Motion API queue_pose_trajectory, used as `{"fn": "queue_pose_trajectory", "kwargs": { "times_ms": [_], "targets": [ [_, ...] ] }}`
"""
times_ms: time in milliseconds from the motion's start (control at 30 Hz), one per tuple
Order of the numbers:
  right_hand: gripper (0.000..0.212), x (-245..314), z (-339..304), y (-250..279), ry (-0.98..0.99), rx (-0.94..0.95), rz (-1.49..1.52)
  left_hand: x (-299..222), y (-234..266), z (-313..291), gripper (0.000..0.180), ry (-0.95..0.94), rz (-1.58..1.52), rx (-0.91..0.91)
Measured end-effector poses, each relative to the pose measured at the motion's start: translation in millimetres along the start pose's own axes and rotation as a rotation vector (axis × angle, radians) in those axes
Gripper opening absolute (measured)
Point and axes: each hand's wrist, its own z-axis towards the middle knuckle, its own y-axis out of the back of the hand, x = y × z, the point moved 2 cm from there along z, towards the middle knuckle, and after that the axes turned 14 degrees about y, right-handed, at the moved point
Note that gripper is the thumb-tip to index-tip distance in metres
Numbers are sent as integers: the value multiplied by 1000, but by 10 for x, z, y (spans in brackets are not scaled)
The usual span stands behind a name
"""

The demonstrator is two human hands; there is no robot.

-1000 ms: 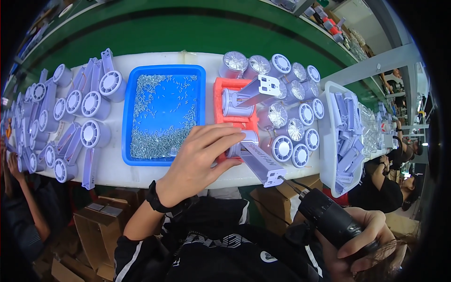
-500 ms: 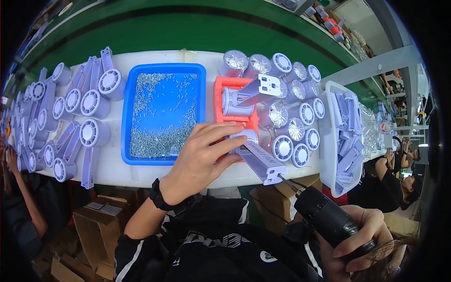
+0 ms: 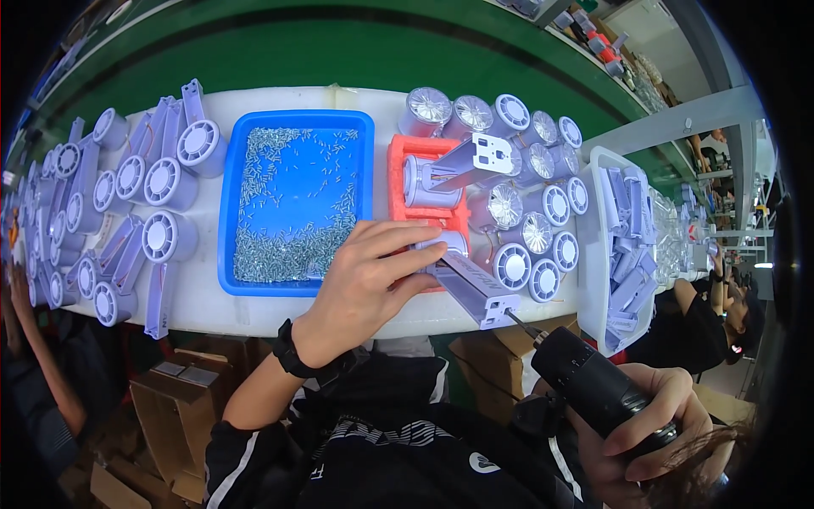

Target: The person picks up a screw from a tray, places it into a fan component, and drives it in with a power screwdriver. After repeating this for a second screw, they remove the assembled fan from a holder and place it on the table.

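My left hand (image 3: 373,267) is closed around the round body of a lavender fan unit (image 3: 475,293), part of which its fingers hide. That unit sits in the near part of a red foam holder (image 3: 397,182), its arm slanting toward me. My right hand (image 3: 653,416) grips a black electric screwdriver (image 3: 585,373). The bit's tip meets the end plate of the arm; whether a screw is there I cannot make out. A second fan unit (image 3: 428,182) lies in the far part of the holder, its slotted end plate raised.
A blue tray (image 3: 366,170) of loose screws stands left of the holder. Several fan units (image 3: 170,182) crowd the table's left, with round motor housings (image 3: 504,208) at the right. Beyond them is a white bin (image 3: 596,246) of lavender parts. Other people sit at both sides.
The screwdriver has shifted slightly, its bit still at the arm's end plate. My left hand keeps its hold on the fan unit.
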Motion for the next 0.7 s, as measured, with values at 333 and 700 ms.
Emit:
{"fn": "queue_pose_trajectory", "kwargs": {
  "times_ms": [333, 700],
  "targets": [
    [34, -145, -89, -117, 423, -446, -57, -17, -2, 9, 41, 12, -12, 8],
    [44, -143, -63, -20, 184, -108, -17, -13, -7, 28, 45, 2, 8, -4]
  ]
}}
